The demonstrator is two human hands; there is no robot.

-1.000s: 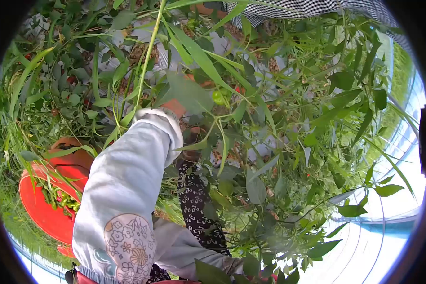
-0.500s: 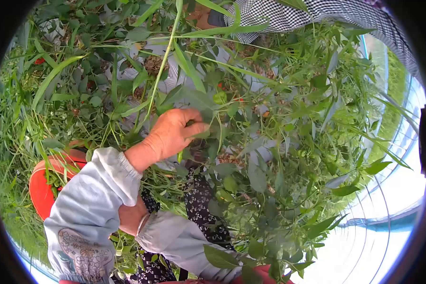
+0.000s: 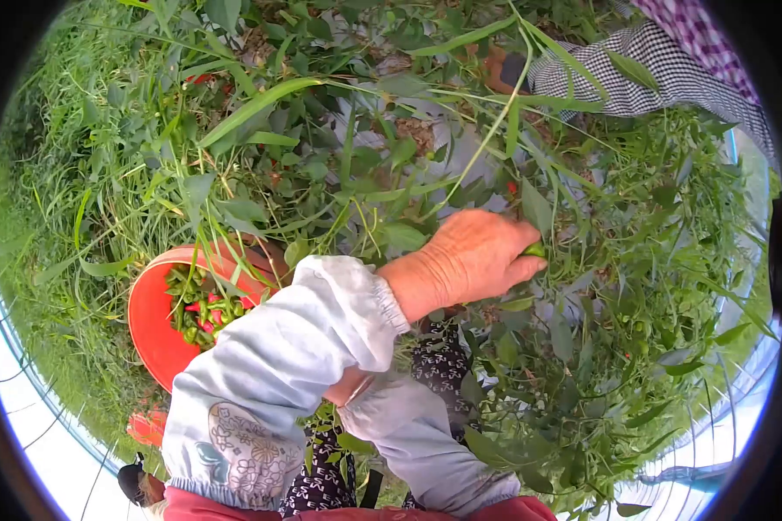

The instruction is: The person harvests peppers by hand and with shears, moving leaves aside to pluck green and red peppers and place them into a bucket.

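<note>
Crossing beneath the left sleeve, the right hand [image 3: 349, 388] was mostly hidden, so I could not tell its grip. Beside it sat the red bucket [image 3: 152, 326], part-filled with picked chillies. Farther out, the left hand [image 3: 469, 258] pinched 1 green chilli [image 3: 534, 251] among the leaves; snapping at the stalk would probably spare the branch.

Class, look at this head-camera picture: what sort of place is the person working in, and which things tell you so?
Probably a chilli field or garden plot. Leafy green pepper plants crowd the view, a round orange plastic basin holds picked green and red peppers, and the left hand pinches a small green pepper among the stems.
</note>
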